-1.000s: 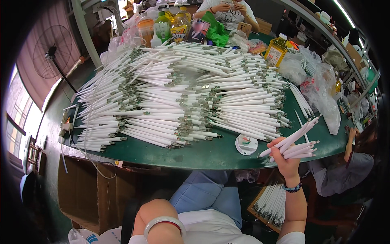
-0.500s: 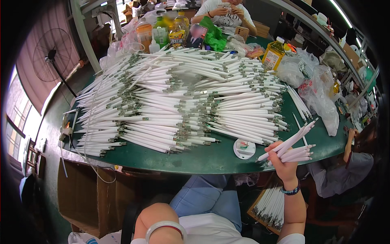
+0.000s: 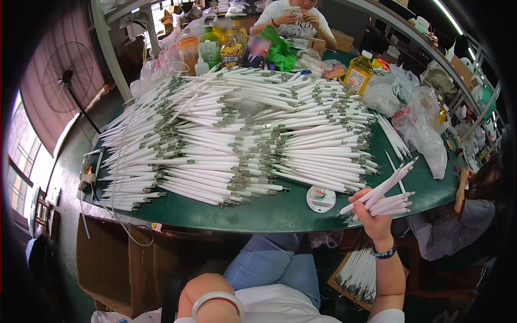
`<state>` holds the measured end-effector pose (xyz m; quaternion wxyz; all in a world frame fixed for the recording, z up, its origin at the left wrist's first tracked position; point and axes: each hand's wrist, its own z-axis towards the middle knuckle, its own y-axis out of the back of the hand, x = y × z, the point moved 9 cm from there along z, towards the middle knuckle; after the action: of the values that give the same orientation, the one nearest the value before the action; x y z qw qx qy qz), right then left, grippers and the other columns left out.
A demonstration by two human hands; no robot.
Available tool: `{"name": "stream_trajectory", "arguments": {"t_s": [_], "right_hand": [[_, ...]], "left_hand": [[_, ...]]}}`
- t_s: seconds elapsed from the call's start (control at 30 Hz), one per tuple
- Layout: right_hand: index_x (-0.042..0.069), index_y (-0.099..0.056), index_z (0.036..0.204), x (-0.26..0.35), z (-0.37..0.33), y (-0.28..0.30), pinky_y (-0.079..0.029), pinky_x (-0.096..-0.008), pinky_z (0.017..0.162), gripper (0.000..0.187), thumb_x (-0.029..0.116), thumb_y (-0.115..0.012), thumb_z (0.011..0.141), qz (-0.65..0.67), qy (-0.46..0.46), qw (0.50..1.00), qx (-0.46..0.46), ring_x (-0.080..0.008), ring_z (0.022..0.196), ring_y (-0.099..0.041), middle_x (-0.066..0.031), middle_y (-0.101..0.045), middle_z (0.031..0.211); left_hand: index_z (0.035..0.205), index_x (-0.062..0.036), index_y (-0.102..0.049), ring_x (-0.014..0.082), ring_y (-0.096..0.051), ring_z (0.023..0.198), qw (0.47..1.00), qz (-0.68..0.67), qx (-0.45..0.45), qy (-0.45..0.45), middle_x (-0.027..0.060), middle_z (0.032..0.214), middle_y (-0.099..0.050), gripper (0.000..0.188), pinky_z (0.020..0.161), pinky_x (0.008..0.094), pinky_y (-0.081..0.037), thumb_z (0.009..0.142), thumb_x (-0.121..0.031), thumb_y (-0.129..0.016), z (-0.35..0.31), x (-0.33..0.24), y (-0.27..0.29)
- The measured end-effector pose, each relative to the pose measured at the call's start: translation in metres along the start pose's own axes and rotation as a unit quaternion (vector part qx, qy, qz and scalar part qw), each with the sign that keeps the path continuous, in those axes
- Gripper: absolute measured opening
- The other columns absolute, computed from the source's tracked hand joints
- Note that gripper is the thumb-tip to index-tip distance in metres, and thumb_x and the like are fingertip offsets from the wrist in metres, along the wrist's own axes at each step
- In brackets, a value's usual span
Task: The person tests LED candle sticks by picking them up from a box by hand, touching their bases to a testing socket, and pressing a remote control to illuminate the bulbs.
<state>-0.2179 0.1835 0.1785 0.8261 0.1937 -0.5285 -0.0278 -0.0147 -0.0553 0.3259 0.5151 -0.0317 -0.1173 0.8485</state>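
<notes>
Near the table's front right edge, my right hand (image 3: 372,216) is closed around a small bunch of slim white rods (image 3: 389,205). The rods taper at one end and carry small metallic or circuit-like tips at the other, pointing right. A bead bracelet circles that wrist. To the left of the hand lies a round white disc (image 3: 321,199) with a small red and green piece on it. A broad pile of similar white rods (image 3: 215,145) covers the table. My left arm (image 3: 207,288), wearing a pale bangle, is bent at the lower edge; its hand is out of view.
Bottles (image 3: 232,47), a phone (image 3: 256,52), a green bag (image 3: 280,51) and a yellow bottle (image 3: 358,74) stand behind the pile. Clear plastic bags (image 3: 423,129) lie right. Below are a box of rods (image 3: 358,272) and a cardboard box (image 3: 107,264). Two other people sit nearby.
The view has shifted slightly. My right hand keeps its hold on the rods, nearly still. The person across the table has moved their hands a little.
</notes>
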Motion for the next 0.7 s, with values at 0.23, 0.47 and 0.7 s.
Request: {"name": "stream_trajectory", "arguments": {"t_s": [0.23,0.47,0.7], "right_hand": [[-0.002,-0.054,0.088,0.001,0.001,0.004,-0.043,-0.0194,0.056,0.011,-0.001,-0.052,0.078,-0.022,0.039,0.999,-0.021,-0.0081,0.064,-0.054,-0.0070,-0.058,0.080],[-0.002,-0.059,0.086,0.007,0.017,-0.007,-0.045,-0.0231,0.055,0.015,0.002,-0.059,0.072,-0.043,0.035,0.998,-0.015,-0.0114,0.062,-0.058,-0.0073,-0.061,0.073],[-0.003,-0.059,0.082,0.022,0.034,-0.024,-0.046,-0.0223,0.058,0.011,-0.003,-0.055,0.072,-0.170,0.107,0.979,0.018,-0.0104,0.063,-0.058,-0.0063,-0.061,0.070]], "left_hand": [[0.106,-0.0177,-0.034,0.0234,-0.051,0.076,0.919,0.108,-0.261,0.276,0.0091,0.084,-0.045,0.043,0.070,0.0453,-0.045,0.074,0.000,-0.058,-0.100,0.059,0.057],[0.106,-0.0083,-0.032,0.0264,-0.057,0.073,0.631,-0.038,-0.505,0.588,0.0161,0.085,-0.051,0.021,0.074,0.0469,-0.048,0.086,-0.004,-0.037,-0.275,0.102,0.073],[0.100,-0.0042,-0.034,0.0230,-0.058,0.075,0.613,-0.079,-0.516,0.593,0.0154,0.088,-0.053,0.014,0.072,0.0363,-0.049,0.088,-0.008,-0.040,-0.275,0.110,0.064]]}}
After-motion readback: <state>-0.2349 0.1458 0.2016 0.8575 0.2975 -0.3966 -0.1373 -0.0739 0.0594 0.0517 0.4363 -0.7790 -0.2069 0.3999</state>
